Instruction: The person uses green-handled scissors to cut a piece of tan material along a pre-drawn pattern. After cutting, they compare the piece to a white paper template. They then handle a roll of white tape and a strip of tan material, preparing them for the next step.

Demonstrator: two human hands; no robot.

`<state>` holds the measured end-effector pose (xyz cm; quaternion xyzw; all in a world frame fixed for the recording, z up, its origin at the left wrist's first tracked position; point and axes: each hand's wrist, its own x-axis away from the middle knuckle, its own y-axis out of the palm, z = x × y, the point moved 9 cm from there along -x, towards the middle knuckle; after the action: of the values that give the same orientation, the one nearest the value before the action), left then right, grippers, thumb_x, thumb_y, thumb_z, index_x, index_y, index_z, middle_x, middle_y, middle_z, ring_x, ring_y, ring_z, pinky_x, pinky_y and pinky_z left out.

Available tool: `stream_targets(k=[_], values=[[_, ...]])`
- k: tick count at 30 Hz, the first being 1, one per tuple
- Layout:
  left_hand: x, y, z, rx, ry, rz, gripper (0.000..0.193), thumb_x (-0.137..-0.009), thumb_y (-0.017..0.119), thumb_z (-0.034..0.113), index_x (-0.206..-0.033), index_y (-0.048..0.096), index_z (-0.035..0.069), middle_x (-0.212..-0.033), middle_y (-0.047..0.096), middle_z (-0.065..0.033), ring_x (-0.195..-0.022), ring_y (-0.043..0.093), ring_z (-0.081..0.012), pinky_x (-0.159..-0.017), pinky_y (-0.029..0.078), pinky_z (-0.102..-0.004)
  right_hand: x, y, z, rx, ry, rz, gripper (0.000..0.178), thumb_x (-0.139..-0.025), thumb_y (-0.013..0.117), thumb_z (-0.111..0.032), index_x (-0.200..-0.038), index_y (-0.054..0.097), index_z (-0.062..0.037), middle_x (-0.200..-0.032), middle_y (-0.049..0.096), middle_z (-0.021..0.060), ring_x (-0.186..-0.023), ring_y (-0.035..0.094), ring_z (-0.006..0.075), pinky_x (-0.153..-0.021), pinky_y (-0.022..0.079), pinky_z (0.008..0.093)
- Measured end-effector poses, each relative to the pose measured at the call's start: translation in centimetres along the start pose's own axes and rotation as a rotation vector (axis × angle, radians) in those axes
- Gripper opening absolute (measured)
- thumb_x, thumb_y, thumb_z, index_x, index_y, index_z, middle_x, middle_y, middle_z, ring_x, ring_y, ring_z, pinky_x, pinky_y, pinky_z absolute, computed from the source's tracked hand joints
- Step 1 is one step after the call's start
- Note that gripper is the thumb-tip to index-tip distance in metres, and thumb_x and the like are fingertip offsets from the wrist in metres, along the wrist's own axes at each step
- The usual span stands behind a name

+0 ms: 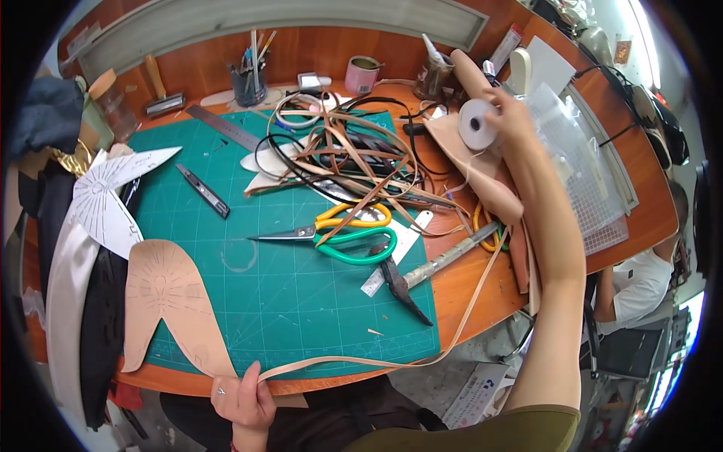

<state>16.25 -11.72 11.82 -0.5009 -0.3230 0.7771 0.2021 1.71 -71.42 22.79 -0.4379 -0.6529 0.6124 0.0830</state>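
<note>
At the table's front edge my left hand is closed, pinching the end of a narrow tan leather strip. The strip runs along the front of the mat and up to the right. Beside that hand lies a forked tan leather piece with drawn lines; one of its tips meets my fingers. My right hand reaches to the back right, closed on the edge of a white roll of tape. Under the roll lies a rolled sheet of tan leather.
A green cutting mat bears scissors, a hammer, a utility knife and tangled leather strips. A white pattern lies at left. Jars and a pink can stand behind. Another person sits at right.
</note>
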Motion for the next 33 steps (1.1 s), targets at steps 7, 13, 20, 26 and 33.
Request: stream_targets(k=[7, 13, 20, 26, 33], values=[[0.3, -0.1, -0.4, 0.027, -0.046, -0.020, 0.019, -0.090, 0.054, 0.007, -0.104, 0.064, 0.000, -0.064, 0.047, -0.0071, -0.055, 0.045, -0.0247, -0.053, 0.035, -0.0356, 2.8, -0.7, -6.0, 0.287, -0.269, 0.017, 0.026, -0.083, 0.058, -0.008, -0.105, 0.070, -0.0137, -0.108, 0.065, 0.0090, -0.101, 0.060, 0.0279, -0.086, 0.049, 0.0374], [0.4, -0.2, -0.2, 0.035, -0.011, -0.018, 0.017, -0.090, 0.055, 0.007, -0.102, 0.065, -0.001, -0.065, 0.048, -0.0077, -0.056, 0.045, -0.0247, -0.053, 0.035, -0.0356, 7.7, 6.5, -10.5, 0.204, -0.221, -0.438, 0.099, -0.065, 0.082, -0.031, -0.148, 0.029, -0.0209, -0.148, 0.027, 0.0274, -0.133, 0.033, 0.0441, -0.109, 0.034, 0.0416], [0.3, -0.4, -0.1, -0.004, 0.004, 0.050, 0.015, -0.092, 0.057, 0.011, -0.099, 0.065, 0.000, -0.062, 0.043, -0.0042, -0.051, 0.043, -0.0210, -0.052, 0.035, -0.0338, 8.3, 6.2, -9.5, 0.166, -0.147, -0.286, 0.087, -0.070, 0.078, -0.038, -0.144, 0.036, -0.0215, -0.149, 0.027, 0.0260, -0.129, 0.038, 0.0452, -0.101, 0.041, 0.0480], [0.2, -0.5, 0.1, 0.004, 0.017, 0.055, 0.014, -0.092, 0.058, 0.011, -0.098, 0.065, 0.000, -0.062, 0.044, -0.0046, -0.051, 0.043, -0.0213, -0.053, 0.036, -0.0338, 6.6, 0.9, -1.8, 0.492, 0.142, -0.029, 0.074, -0.071, 0.074, -0.031, -0.138, 0.046, -0.0147, -0.128, 0.055, 0.0250, -0.111, 0.058, 0.0357, -0.093, 0.047, 0.0411], [0.3, -0.4, 0.2, 0.023, 0.037, 0.056, 0.014, -0.092, 0.058, 0.011, -0.098, 0.065, 0.001, -0.062, 0.044, -0.0048, -0.051, 0.044, -0.0215, -0.053, 0.036, -0.0341, 7.7, -3.0, 4.8, -0.011, 0.234, -0.112, 0.082, -0.063, 0.066, -0.017, -0.142, 0.042, -0.0205, -0.117, 0.058, 0.0217, -0.108, 0.057, 0.0375, -0.094, 0.046, 0.0416]])
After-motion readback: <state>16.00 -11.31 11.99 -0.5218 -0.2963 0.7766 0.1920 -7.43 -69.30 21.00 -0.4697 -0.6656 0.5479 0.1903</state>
